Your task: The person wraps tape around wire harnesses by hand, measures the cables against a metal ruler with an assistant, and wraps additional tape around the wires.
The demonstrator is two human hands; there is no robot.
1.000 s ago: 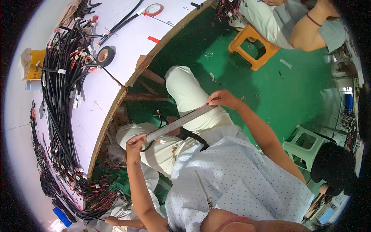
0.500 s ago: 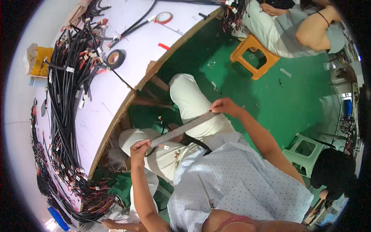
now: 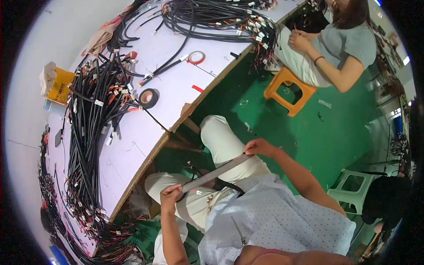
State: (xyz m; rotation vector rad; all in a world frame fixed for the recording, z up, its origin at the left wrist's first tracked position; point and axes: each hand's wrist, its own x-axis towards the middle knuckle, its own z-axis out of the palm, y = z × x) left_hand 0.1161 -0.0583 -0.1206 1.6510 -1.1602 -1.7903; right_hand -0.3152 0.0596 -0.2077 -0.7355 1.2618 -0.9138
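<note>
A long grey metal ruler [image 3: 216, 172] stretches across my lap, over my white trousers. My left hand [image 3: 170, 197] grips its near end and my right hand [image 3: 259, 147] grips its far end. A thin black cable [image 3: 191, 191] runs beside the ruler near my left hand. The ruler lies slanted, lower at the left. I sit beside the white worktable [image 3: 132, 154], whose wooden edge curves past my knees.
Thick bundles of black cable harnesses [image 3: 90, 128] with red and white tags cover the table. A black tape roll [image 3: 148, 98] and a red-rimmed tape roll [image 3: 196, 57] lie on it. Another person sits on an orange stool [image 3: 289, 90]. A pale green stool [image 3: 351, 187] stands on the green floor.
My view has swung, so more of the table and the seated person show. Both hands still hold the ruler in much the same pose across my lap.
</note>
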